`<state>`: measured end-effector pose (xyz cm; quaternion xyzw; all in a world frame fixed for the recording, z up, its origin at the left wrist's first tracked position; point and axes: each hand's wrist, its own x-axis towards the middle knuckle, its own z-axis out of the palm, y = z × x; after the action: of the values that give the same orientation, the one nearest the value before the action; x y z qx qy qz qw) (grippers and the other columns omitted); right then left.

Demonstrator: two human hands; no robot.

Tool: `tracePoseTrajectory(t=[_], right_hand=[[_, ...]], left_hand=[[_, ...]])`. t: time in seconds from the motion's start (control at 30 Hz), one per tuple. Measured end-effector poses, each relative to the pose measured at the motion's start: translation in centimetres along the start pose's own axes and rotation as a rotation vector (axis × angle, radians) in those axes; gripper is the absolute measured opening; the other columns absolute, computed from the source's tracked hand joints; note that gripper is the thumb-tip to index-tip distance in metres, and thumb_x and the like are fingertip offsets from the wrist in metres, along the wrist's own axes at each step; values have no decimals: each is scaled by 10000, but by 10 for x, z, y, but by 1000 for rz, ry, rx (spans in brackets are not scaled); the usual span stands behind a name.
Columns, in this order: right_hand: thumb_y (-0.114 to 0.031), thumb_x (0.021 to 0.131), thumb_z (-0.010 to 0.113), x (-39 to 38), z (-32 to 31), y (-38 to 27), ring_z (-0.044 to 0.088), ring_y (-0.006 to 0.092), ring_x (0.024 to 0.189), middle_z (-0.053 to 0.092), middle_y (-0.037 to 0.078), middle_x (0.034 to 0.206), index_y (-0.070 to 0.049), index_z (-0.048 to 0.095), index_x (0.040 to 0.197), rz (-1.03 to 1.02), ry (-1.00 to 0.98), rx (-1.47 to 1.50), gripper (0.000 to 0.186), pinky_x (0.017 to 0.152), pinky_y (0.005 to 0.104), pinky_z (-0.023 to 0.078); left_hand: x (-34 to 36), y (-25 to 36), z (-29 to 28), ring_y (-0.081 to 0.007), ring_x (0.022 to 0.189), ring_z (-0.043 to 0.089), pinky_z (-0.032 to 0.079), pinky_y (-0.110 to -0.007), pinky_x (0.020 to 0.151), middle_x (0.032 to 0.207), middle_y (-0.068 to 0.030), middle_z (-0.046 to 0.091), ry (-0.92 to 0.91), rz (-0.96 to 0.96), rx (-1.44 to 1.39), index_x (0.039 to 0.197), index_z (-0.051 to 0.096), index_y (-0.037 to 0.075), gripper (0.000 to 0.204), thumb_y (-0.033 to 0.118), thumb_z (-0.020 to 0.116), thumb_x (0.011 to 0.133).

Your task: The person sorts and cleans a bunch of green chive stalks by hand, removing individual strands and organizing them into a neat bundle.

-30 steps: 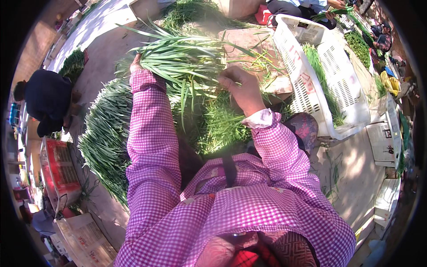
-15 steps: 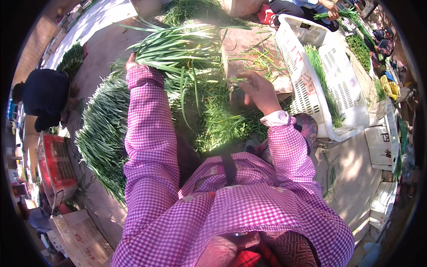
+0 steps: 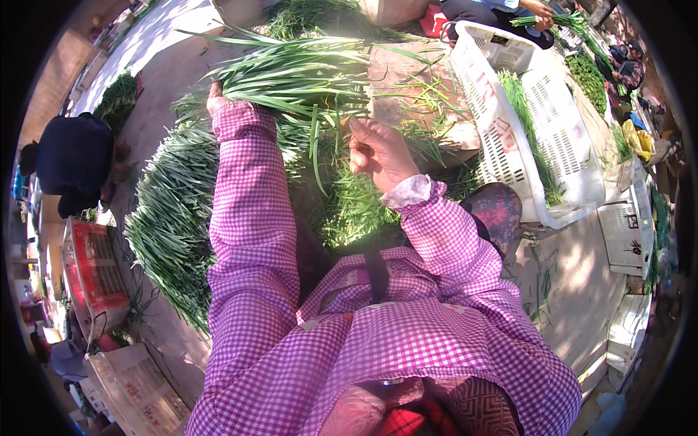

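Note:
My left hand (image 3: 217,99) is closed round a large bunch of long green chives (image 3: 298,76), its leaves pointing right and a few hanging down. Most of that hand's fingers are hidden behind the leaves. Just below the bunch's right end is my right hand (image 3: 378,154), its fingers curled in toward the thumb; whether anything thin is pinched there I cannot make out. Beneath both hands lie loose green trimmings (image 3: 356,207). A big heap of chives (image 3: 171,218) is stacked beside my left forearm.
A flat board (image 3: 425,87) with scattered yellowish leaves lies beyond my right hand. To its right stands a white slotted crate (image 3: 502,138) with chives inside. A red crate (image 3: 98,269) is at left, near a crouching person (image 3: 76,160). Another person's hands (image 3: 539,14) hold greens at top right.
My right hand has moved left and slightly down from over the board toward the bunch, its fingers curling in. My left hand and the bunch have shifted slightly right.

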<state>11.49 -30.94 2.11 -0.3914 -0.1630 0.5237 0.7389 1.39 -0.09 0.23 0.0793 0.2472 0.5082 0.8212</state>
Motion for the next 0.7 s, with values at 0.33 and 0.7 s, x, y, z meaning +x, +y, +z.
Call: tracePoseTrajectory(t=[0.33,0.7], right_hand=[[-110,866,574,-24,-10,-30,460,98,438,586,48,710,-12,569,894,-125,-155,121,102,468,281,440],[-317,858,632,20,29,-4,505,92,477,545,21,669,-21,543,813,-50,-19,-98,312,446,262,476]], left_hand=[[-12,11,1,-385,1001,562,427,-576,885,1158,-176,574,156,-51,20,1150,535,40,393,303,470,866],[-11,-20,9,-338,877,616,510,-492,792,1041,-152,625,66,70,-23,1015,608,23,271,211,589,821]])
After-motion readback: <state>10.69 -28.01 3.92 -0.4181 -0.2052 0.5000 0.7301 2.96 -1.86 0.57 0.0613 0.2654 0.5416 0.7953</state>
